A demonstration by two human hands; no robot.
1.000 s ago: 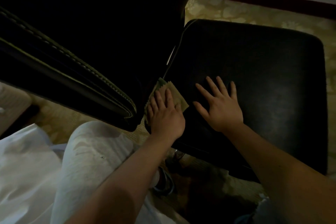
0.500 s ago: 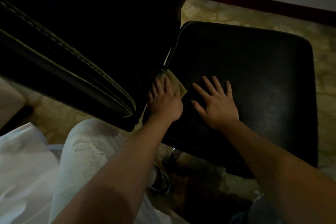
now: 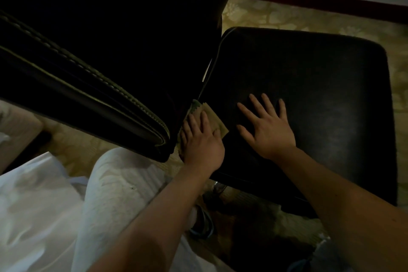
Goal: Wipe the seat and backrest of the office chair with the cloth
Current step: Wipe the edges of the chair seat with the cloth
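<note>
1. Black leather-look office chair seat (image 3: 320, 95), square with rounded corners, fills the right half of the view; dim light.
2. Black padded backrest (image 3: 99, 51) with pale stitched seams rises at left, its lower edge just above the seat's rear corner.
3. Small tan-green cloth (image 3: 215, 120) with zigzag-cut edges lies flat on the seat's near-left corner, right by the gap under the backrest.
4. Left hand (image 3: 201, 141) lies palm-down on the cloth, fingers straight and together, pressing it flat, not pinching it; cloth shows past the fingertips and on the thumb side.
5. Right hand (image 3: 268, 125) lies flat and open on bare seat just beside the cloth, fingers spread, nothing held, not touching the cloth.
6. Both forearms bare, entering from the bottom edge.
7. Light grey trouser leg (image 3: 110, 194) sits below the backrest at lower left; white fabric (image 3: 33, 216) left of it.
8. Patterned beige carpet floor (image 3: 276, 15) around the chair; dark red-brown baseboard (image 3: 320, 2) along the pale wall at top.
9. Shoe under the seat edge is too dark to tell detail.
</note>
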